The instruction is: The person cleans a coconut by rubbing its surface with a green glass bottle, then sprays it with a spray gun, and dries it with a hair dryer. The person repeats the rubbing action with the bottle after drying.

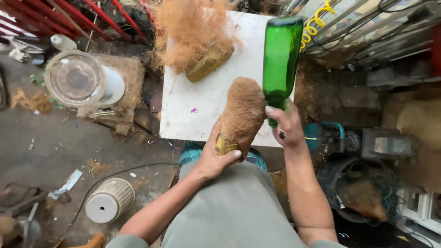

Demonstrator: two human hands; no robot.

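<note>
— Left hand (215, 158) first: what's it doing?

— Closed around the lower end of a bundle of brown coconut fibre (242, 115), thumb across a yellowish band near the bottom. The bundle stands tilted, its top leaning toward the bottle.

— And the right hand (285, 125)?

— Gripping the neck of a green glass bottle (280, 57), fingers wrapped round it. The bottle is held upside down, base up and neck down in the fist, with its side just beside the fibre bundle; I can't tell for sure whether glass and fibre touch.

— Where is all this?

— Over the near edge of a white board (193, 98) that serves as a worktop, right in front of the person's lap. The bottle's body reaches up along the board's right edge.

— Anything else on the board?

— A loose heap of the same fibre (193, 32) at the far end, with a yellowish block (207, 66) poking out from under it.

— And around it?

— On the floor to the left, a clear round lid (76, 78) lying on a white cylinder, and nearer, a small ribbed white pot (109, 201) turned on its side. To the right, a teal machine (324, 135) among tangled cables.
</note>
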